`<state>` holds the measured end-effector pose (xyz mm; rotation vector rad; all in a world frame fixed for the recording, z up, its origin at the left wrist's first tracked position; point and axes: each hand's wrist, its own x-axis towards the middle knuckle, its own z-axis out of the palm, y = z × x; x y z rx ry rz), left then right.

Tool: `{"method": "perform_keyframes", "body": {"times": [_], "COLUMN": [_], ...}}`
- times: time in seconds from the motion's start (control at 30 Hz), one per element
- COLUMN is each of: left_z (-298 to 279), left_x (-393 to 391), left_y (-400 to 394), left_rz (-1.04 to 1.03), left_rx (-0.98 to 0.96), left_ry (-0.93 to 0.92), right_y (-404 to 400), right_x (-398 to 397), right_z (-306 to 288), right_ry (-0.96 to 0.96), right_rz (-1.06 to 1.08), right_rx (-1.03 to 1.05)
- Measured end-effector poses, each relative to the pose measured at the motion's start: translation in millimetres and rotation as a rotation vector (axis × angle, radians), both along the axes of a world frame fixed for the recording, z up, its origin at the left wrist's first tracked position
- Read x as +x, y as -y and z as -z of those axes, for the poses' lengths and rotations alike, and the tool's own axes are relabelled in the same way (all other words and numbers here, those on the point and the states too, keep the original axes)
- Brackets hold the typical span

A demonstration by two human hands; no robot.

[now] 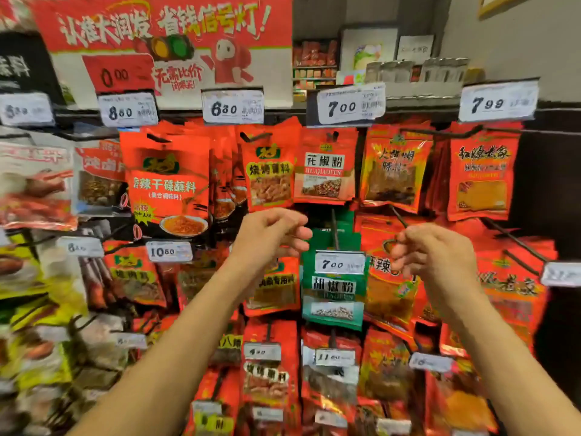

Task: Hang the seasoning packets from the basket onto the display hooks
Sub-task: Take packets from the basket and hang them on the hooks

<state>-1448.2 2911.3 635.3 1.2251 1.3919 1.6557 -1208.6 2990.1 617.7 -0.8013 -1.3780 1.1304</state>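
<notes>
Left hand [273, 234]: left of green packet [333, 294], fingers loosely curled, holding nothing | right hand [435, 253]: right of green packet, fingers loosely curled, holding nothing

Wall of hanging packets, mostly bright red-orange. Dipping-seasoning packet [168, 184] was red with white lettering, a green-and-yellow logo and a white bowl of orange powder printed low. Huajiao packet [325, 166] was red with a white label band, dark characters and a brown-speckled picture. One green packet [334, 294] stood out among the reds, white lettering, pale grains pictured. Far-left packets [34, 190] were silvery-white with reddish meat photos; yellow-green ones lay below. Price tags [233, 107] were white with black numerals. Banner [163, 42] overhead was red over white, with a red-yellow-green traffic light graphic. Hooks [334, 231] were dark.
</notes>
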Motion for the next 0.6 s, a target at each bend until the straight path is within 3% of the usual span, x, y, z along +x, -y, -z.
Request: {"method": "perform_keyframes", "body": {"times": [0.17, 0.3, 0.6], "left_z": [106.1, 214.1, 466.1], "left_x": [49.5, 82.7, 113.9], "left_y": [64.7, 97.6, 166.7], "left_rz": [-0.021, -0.066, -0.232], "left_rx": [-0.224, -0.494, -1.146], "left_ry": [0.167, 0.39, 0.547], "right_y": [60.1, 92.4, 155.5], "right_x": [40.6, 70.3, 110.4], "right_z": [88.0, 200.8, 465.3], "right_ry": [0.025, 0.195, 0.568], "right_rz": [-0.111, -0.144, -0.088], "right_rx": [-0.075, -0.349, -0.993]}}
